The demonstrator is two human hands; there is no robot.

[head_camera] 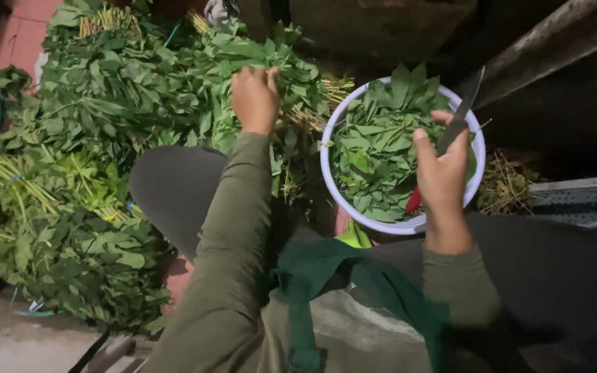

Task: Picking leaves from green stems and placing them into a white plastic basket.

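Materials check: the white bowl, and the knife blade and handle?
White bowl: likely plastic; smooth, evenly white rim with a soft sheen, though enamelled metal can't be ruled out. Knife in the right hand: the blade looks like metal, thin, flat, dull grey, matte in this dim light. The handle shows only as a red end below the palm, probably plastic; too little is visible to be sure.

We see our left hand [255,98] reaching into the heap of leafy green bundles [98,159], touching them. Our right hand [442,173] grips a red-handled knife [459,121] over the white bowl [333,186] filled with cut leaves [378,152].
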